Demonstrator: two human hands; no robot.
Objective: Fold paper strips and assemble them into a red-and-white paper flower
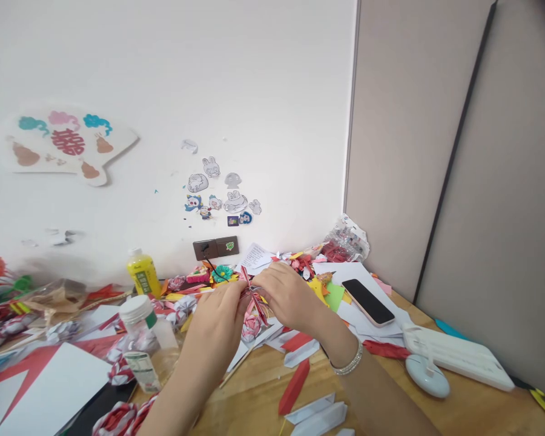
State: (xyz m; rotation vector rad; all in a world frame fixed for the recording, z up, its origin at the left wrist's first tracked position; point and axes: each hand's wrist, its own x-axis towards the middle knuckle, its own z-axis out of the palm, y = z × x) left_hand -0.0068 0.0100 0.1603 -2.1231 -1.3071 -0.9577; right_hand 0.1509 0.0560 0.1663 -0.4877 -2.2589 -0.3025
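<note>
Between my two hands is a small red-and-white folded paper piece [257, 303], with pointed ends sticking out above and below the fingers. My left hand [222, 309] pinches it from the left, and my right hand [284, 293] grips it from the right, a sparkly bracelet on that wrist. The fingertips are partly hidden behind the hands. Just below them lies a pink-and-white paper flower [251, 327]. Folded red paper strips [294, 387] and white paper strips [318, 416] rest on the wooden table [245, 393] in front.
At left stand a clear jar with a white lid [140, 339] and a yellow bottle [143, 274]. White and red paper sheets [59, 387] lie further left. To the right are a phone [367, 301], a mouse [427, 375] and a white keyboard [458, 354]. Paper scraps line the wall.
</note>
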